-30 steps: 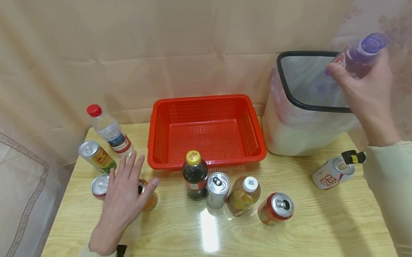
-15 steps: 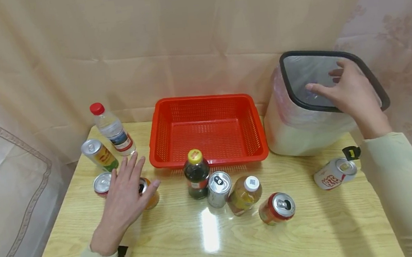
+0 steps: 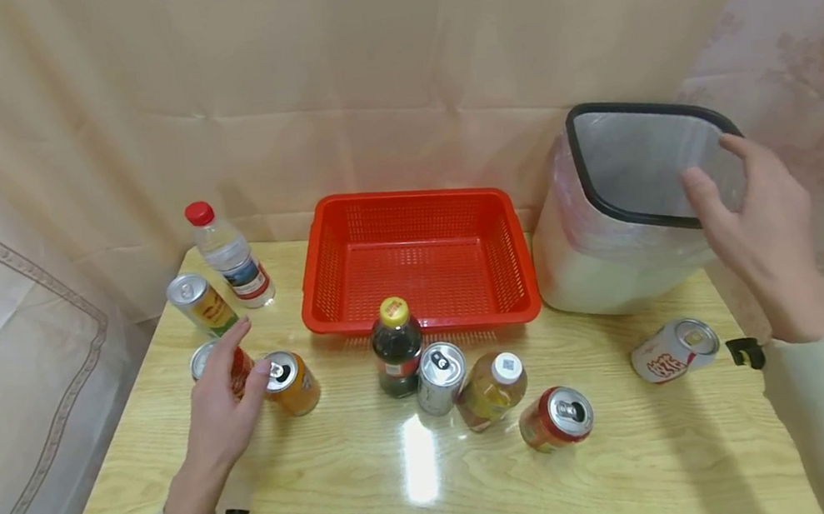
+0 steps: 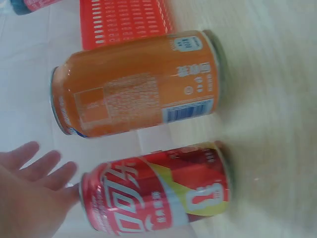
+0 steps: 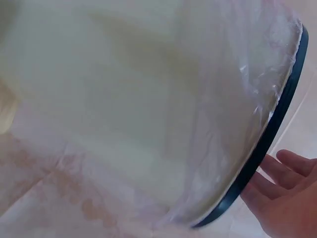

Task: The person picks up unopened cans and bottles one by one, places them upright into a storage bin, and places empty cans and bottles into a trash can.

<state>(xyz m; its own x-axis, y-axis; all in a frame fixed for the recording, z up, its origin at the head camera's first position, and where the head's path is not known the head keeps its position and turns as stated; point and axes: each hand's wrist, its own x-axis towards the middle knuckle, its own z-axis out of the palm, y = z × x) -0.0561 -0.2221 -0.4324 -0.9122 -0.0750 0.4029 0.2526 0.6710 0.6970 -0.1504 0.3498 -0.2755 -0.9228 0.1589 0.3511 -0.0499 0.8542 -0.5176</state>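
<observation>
In the head view my left hand (image 3: 218, 420) hovers, fingers loosely bent, by the tops of a red cola can (image 4: 158, 191) and an orange soda can (image 3: 294, 387). Whether it touches the red can, which it partly hides, I cannot tell. A yellow-green can (image 3: 202, 304) and a red-capped water bottle (image 3: 234, 259) stand just beyond. On the right my right hand (image 3: 772, 236) is at the near right rim of a bin (image 3: 599, 246), with nothing held. The bin has a black rim and a clear liner; its bottom is hidden.
A red plastic basket (image 3: 422, 323) stands at mid-back. Before it are a yellow-capped cola bottle (image 3: 396, 363), a silver can (image 3: 439, 384), a white-capped tea bottle (image 3: 492, 391) and a red can (image 3: 550, 420). A white can (image 3: 667, 353) lies tilted near the bin.
The purple bottle left my right hand over the bin and is out of sight; that hand has drawn back to the right. My left hand has turned and shifted slightly nearer me.
</observation>
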